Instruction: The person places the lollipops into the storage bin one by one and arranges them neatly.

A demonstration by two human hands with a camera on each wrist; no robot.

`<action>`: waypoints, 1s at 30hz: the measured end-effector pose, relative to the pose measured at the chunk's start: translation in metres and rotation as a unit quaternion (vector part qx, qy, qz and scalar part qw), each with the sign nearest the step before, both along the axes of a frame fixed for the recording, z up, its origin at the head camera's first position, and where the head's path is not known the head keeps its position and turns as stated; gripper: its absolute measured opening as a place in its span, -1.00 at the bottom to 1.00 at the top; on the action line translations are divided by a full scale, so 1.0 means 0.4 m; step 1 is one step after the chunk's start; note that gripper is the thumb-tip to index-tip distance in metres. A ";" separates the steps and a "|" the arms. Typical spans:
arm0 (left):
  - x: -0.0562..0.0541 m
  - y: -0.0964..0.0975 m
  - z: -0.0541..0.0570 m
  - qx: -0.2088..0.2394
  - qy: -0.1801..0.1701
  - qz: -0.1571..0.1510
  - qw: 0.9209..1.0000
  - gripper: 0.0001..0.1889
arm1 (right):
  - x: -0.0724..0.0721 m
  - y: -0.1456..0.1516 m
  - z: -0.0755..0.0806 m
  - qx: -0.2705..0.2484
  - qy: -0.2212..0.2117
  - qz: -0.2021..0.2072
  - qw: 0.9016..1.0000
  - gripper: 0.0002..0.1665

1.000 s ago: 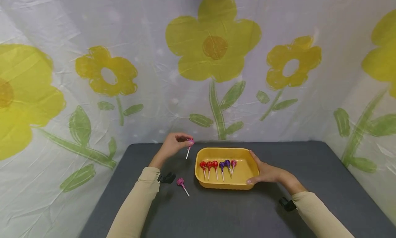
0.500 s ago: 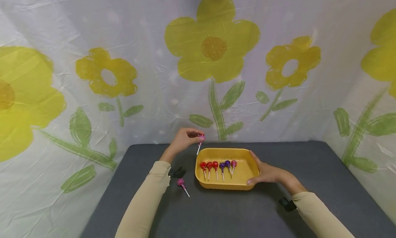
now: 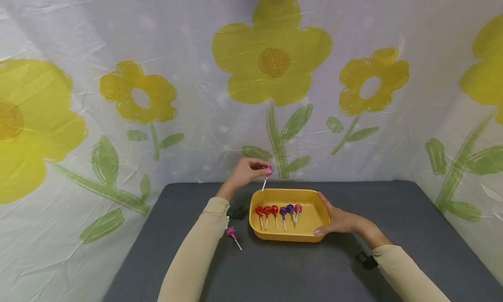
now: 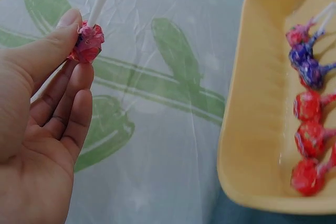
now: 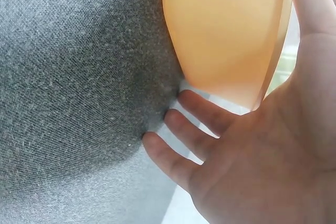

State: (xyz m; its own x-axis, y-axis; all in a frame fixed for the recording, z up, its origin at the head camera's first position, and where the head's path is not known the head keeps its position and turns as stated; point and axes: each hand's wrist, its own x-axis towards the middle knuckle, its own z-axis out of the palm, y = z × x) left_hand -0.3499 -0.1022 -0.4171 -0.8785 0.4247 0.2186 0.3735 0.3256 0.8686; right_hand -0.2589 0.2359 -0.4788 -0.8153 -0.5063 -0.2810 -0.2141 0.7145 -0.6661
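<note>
My left hand (image 3: 245, 171) pinches a pink-wrapped lollipop (image 4: 88, 43) by its head between thumb and fingers. It hangs just beyond the back left corner of a yellow tray (image 3: 288, 238), white stick slanting down in the head view. My right hand (image 3: 342, 220) holds the tray's right end, thumb at the front corner and a finger along the back corner. In the right wrist view, other fingers (image 5: 173, 158) spread beside the tray wall near the dark cloth. Inside the tray lie three red lollipops (image 3: 267, 210), two purple ones (image 3: 290, 208) and a pink one (image 3: 298, 208) in a row.
Another pink lollipop (image 3: 231, 232) lies on the dark grey table (image 3: 283, 271), left of the tray and close by my left sleeve (image 3: 196, 249). Behind the table hangs a pale curtain (image 3: 200, 132) printed with yellow flowers.
My left hand has moved right and slightly up with the pink lollipop, from left of the tray to its back left corner. The right hand and the tray stay in place.
</note>
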 end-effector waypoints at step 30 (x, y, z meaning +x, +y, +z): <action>-0.002 0.156 -0.109 0.093 -0.056 -0.023 0.994 -0.66 | 0.000 0.004 -0.008 0.005 -0.005 -0.011 1.000 0.60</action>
State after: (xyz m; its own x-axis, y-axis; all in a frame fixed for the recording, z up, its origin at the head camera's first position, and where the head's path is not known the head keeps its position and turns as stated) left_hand -0.3506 -0.0399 -0.4608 -0.8826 0.4258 0.1994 0.2824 0.1410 0.9489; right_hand -0.2589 0.2376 -0.4822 -0.8235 -0.4848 -0.2946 -0.1910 0.7260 -0.6607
